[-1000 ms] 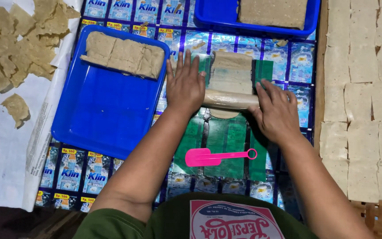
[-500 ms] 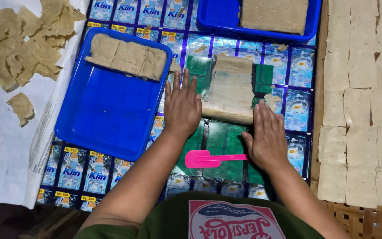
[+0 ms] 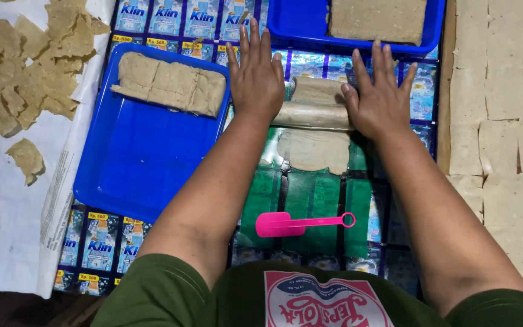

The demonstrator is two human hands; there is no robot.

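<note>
My left hand (image 3: 255,75) and my right hand (image 3: 379,97) lie flat, fingers spread, on the two ends of a pale rolling cylinder (image 3: 311,115). Under the cylinder a thin beige dough sheet (image 3: 313,150) is spread on a green plastic mat (image 3: 310,200). More of the dough (image 3: 317,89) shows beyond the cylinder, between my hands. A pink plastic spatula (image 3: 301,223) lies on the mat near my body.
A blue tray (image 3: 134,163) at left holds a cut beige slab (image 3: 169,85). Another blue tray (image 3: 298,27) at the top holds a dough block (image 3: 376,19). Torn thin pieces (image 3: 25,66) lie on white paper at left. Pale square sheets (image 3: 503,121) cover the right side.
Both hands have pushed the cylinder away from my body over the dough. More flattened sheet now shows on the near side of the cylinder.
</note>
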